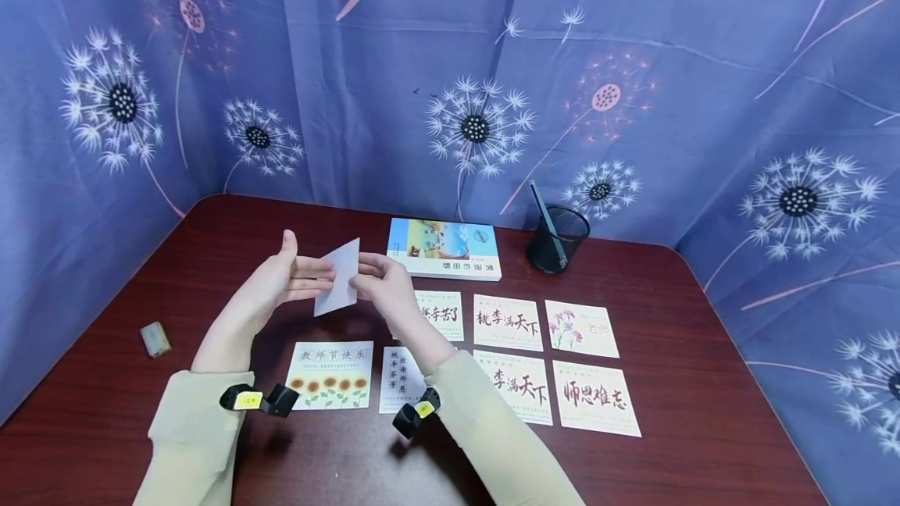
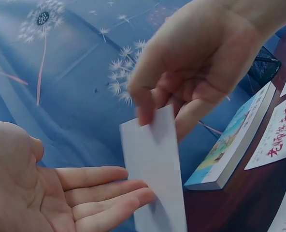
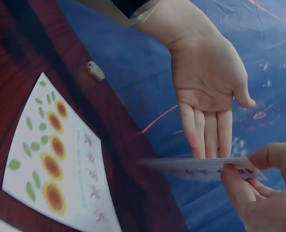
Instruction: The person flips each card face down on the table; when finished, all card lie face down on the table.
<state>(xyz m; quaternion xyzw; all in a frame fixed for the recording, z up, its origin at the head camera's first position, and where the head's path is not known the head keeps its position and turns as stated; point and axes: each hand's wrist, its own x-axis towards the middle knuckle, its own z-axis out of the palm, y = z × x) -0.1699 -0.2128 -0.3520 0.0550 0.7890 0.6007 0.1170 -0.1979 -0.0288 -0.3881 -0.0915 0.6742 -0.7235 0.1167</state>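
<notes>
Head view showed me lifting a pale card (image 1: 338, 277) above the desk (image 1: 703, 381), between my two hands and clear of the cards laid out below. My right hand (image 1: 383, 285) pinched the card's right edge, thumb and forefinger curled onto it; my left hand (image 1: 284, 281) was spread flat, palm toward the card, its straight fingers (image 2: 109, 193) touching or just beside the card's lower left part. From the left wrist view the card hung tilted, held only at its top corner. Risk, as I judged it: a pinch that near the edge gave little purchase, so the card could pivot or slip and drop onto the sunflower card (image 1: 330, 375) lying right beneath, or knock the neighbouring calligraphy cards (image 1: 508, 322) out of their rows. The flat left palm steadied nothing unless it closed. Further back on the desk lay a book (image 1: 446, 247), a black mesh pen cup (image 1: 558, 238) with one pen in it, and a small pale object (image 1: 155, 339) off to the left near the curtain.
</notes>
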